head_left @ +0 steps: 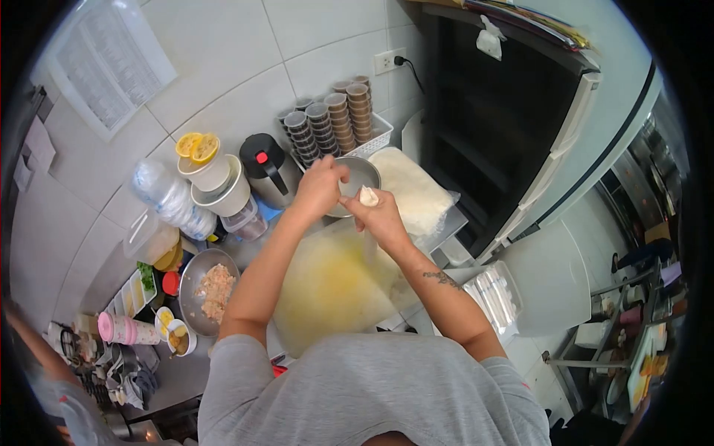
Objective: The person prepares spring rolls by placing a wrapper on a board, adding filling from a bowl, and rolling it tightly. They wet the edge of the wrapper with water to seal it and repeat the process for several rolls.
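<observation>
Above the rim of a metal bowl point(366, 172), my left hand point(321, 186) has its fingers curled downward, close to my right hand. Whether those fingers pinch anything, I cannot tell. My right hand point(383, 219) is closed around a small white lump of dough point(368, 196), which pokes out at the top of the fist. Beneath both forearms lies a pale cutting board point(327, 297) with a yellow stain across its middle. A large plastic-wrapped white slab point(409, 186) sits to the right of the metal bowl.
At the left, a steel bowl point(195, 286) holds pinkish minced filling. A black-topped jug point(266, 167), stacked white tubs point(223, 189) and towers of lidded cups point(338, 115) line the wall. A dark fridge door point(498, 111) stands at right. Another person's arm point(41, 346) shows far left.
</observation>
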Demonstrator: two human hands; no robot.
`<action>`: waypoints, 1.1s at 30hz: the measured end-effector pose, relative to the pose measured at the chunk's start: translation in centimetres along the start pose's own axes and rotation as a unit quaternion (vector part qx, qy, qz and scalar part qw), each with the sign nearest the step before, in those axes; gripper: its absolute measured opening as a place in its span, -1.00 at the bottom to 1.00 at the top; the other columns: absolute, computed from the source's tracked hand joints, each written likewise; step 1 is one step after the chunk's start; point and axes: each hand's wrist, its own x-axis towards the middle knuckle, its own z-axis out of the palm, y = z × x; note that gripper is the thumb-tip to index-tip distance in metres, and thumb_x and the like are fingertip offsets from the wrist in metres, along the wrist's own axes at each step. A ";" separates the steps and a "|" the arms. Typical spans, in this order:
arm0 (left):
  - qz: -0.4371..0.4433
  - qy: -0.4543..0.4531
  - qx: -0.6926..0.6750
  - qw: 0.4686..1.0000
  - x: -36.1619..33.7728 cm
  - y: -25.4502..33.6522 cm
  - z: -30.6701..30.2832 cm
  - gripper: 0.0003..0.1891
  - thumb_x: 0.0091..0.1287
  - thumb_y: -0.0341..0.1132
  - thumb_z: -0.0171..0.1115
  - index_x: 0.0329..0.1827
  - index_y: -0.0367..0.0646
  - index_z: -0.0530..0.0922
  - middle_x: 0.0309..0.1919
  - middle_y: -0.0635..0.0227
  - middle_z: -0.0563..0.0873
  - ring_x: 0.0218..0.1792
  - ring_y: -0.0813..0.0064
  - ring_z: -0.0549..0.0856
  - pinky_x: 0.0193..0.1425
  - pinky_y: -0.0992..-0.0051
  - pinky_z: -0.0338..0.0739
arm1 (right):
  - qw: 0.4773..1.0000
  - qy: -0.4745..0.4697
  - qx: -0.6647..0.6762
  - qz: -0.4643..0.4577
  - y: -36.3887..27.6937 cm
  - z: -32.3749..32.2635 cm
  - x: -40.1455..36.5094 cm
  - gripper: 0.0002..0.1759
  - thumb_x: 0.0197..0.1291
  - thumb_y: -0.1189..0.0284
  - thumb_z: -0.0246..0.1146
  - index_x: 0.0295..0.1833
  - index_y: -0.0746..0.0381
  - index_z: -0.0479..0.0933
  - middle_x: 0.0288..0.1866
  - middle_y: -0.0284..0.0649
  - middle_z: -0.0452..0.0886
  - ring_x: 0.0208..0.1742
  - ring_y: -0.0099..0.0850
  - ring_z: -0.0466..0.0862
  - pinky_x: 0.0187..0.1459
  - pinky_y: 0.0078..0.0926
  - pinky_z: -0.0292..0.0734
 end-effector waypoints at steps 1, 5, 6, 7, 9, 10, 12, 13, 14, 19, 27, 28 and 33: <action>0.001 -0.046 0.040 0.998 0.3 -1.0 1.9 -0.75 0.18 -0.42 0.16 -0.08 -0.06 0.63 -0.03 0.21 0.55 0.17 0.12 0.45 0.19 0.16 0.37 | 1.000 0.008 -0.003 -0.005 0.1 -0.1 -0.1 -0.74 0.15 0.33 0.36 -0.47 0.24 0.52 -0.63 -0.43 0.48 -0.64 -0.66 0.42 -0.61 -0.63 0.30; -0.027 -0.167 0.143 0.975 1.7 -4.2 8.7 -0.67 0.25 -0.36 0.14 0.07 0.03 0.65 0.13 0.17 0.53 0.26 0.13 0.39 0.29 0.13 0.31 | 0.999 0.037 -0.030 -0.006 -0.4 -0.1 -0.2 -0.73 0.14 0.31 0.37 -0.47 0.25 0.54 -0.62 -0.45 0.49 -0.62 -0.68 0.41 -0.60 -0.61 0.30; -0.044 -0.182 0.152 0.971 1.7 -4.0 8.9 -0.66 0.26 -0.34 0.13 0.09 0.06 0.66 0.16 0.16 0.52 0.29 0.14 0.37 0.31 0.12 0.29 | 0.998 0.045 -0.029 -0.015 -0.2 -0.1 -0.1 -0.73 0.14 0.32 0.38 -0.48 0.23 0.52 -0.64 -0.46 0.46 -0.64 -0.68 0.39 -0.61 -0.63 0.27; -0.039 -0.148 0.154 0.976 1.8 -4.1 8.8 -0.69 0.25 -0.37 0.12 0.04 0.04 0.67 0.13 0.16 0.53 0.25 0.15 0.41 0.28 0.16 0.32 | 0.998 0.052 -0.029 -0.025 0.3 -0.1 0.2 -0.71 0.13 0.32 0.39 -0.49 0.21 0.49 -0.65 -0.46 0.44 -0.65 -0.69 0.38 -0.61 -0.65 0.24; -0.031 -0.080 0.157 0.984 1.9 -4.4 8.2 -0.72 0.23 -0.44 0.10 -0.07 -0.01 0.70 0.06 0.16 0.55 0.17 0.18 0.47 0.20 0.23 0.38 | 0.996 0.065 -0.033 -0.042 0.4 0.0 0.5 -0.70 0.13 0.31 0.40 -0.50 0.19 0.47 -0.67 -0.47 0.42 -0.67 -0.69 0.36 -0.62 -0.67 0.22; -0.039 -0.051 0.059 0.996 2.2 -5.2 7.6 -0.74 0.21 -0.45 0.10 -0.11 -0.04 0.69 -0.01 0.17 0.56 0.09 0.19 0.51 0.17 0.26 0.39 | 0.996 0.070 -0.035 -0.050 0.3 0.2 0.6 -0.70 0.13 0.31 0.40 -0.50 0.20 0.47 -0.67 -0.47 0.42 -0.66 -0.69 0.36 -0.62 -0.67 0.22; -0.051 0.010 -0.138 0.989 2.9 -6.8 6.1 -0.78 0.17 -0.48 0.10 -0.19 -0.10 0.67 -0.15 0.20 0.58 -0.06 0.22 0.57 0.09 0.32 0.43 | 0.994 0.079 -0.038 -0.058 0.3 0.6 0.9 -0.71 0.13 0.31 0.39 -0.49 0.21 0.48 -0.66 -0.47 0.42 -0.66 -0.69 0.36 -0.63 -0.66 0.22; -0.013 0.112 -0.226 0.968 2.4 -5.5 4.4 -0.76 0.06 -0.66 0.02 -0.33 -0.18 0.60 -0.30 0.27 0.54 -0.21 0.29 0.56 -0.03 0.43 0.45 | 0.994 0.083 -0.038 -0.057 0.7 0.8 1.2 -0.71 0.13 0.31 0.39 -0.48 0.21 0.48 -0.65 -0.47 0.43 -0.66 -0.69 0.36 -0.63 -0.65 0.22; -0.020 0.119 -0.284 0.951 1.9 -4.3 2.6 -0.75 0.06 -0.66 0.01 -0.33 -0.17 0.61 -0.27 0.25 0.52 -0.21 0.29 0.54 -0.05 0.42 0.45 | 0.994 0.086 -0.038 -0.057 0.8 1.0 1.4 -0.72 0.13 0.31 0.39 -0.48 0.22 0.49 -0.65 -0.47 0.43 -0.66 -0.68 0.36 -0.63 -0.64 0.22; 0.131 0.204 -0.258 0.935 -2.1 1.5 -2.9 -0.70 0.01 -0.68 0.05 -0.28 -0.15 0.63 -0.20 0.23 0.47 -0.23 0.28 0.48 -0.09 0.39 0.44 | 0.995 0.069 -0.076 -0.014 0.7 1.9 2.2 -0.78 0.10 0.38 0.34 -0.29 0.35 0.60 -0.46 -0.33 0.63 -0.42 -0.62 0.51 -0.38 -0.50 0.45; 0.206 0.199 0.009 0.958 -5.2 3.4 -2.3 -0.58 -0.05 -0.65 0.16 -0.11 -0.04 0.62 -0.15 0.22 0.48 -0.13 0.21 0.49 -0.04 0.30 0.43 | 0.994 0.055 -0.050 -0.080 2.8 2.2 2.2 -0.85 0.12 0.46 0.27 -0.25 0.34 0.58 -0.48 -0.28 0.61 -0.41 -0.61 0.49 -0.39 -0.49 0.45; 0.205 0.177 0.035 0.962 -5.5 3.8 -2.8 -0.59 -0.04 -0.64 0.17 -0.11 -0.05 0.62 -0.17 0.23 0.48 -0.13 0.21 0.49 -0.05 0.30 0.43 | 0.994 0.051 -0.057 -0.079 2.6 2.2 1.9 -0.86 0.12 0.48 0.26 -0.26 0.34 0.58 -0.48 -0.30 0.60 -0.41 -0.61 0.49 -0.39 -0.49 0.45; 0.211 0.105 0.076 0.969 -5.6 4.2 -4.0 -0.73 0.01 -0.57 0.20 -0.19 -0.14 0.57 -0.21 0.24 0.45 -0.12 0.22 0.49 -0.04 0.29 0.42 | 0.998 0.025 -0.014 -0.059 3.0 2.9 1.2 -0.89 0.14 0.49 0.25 -0.27 0.32 0.58 -0.50 -0.36 0.57 -0.42 -0.63 0.48 -0.40 -0.53 0.43</action>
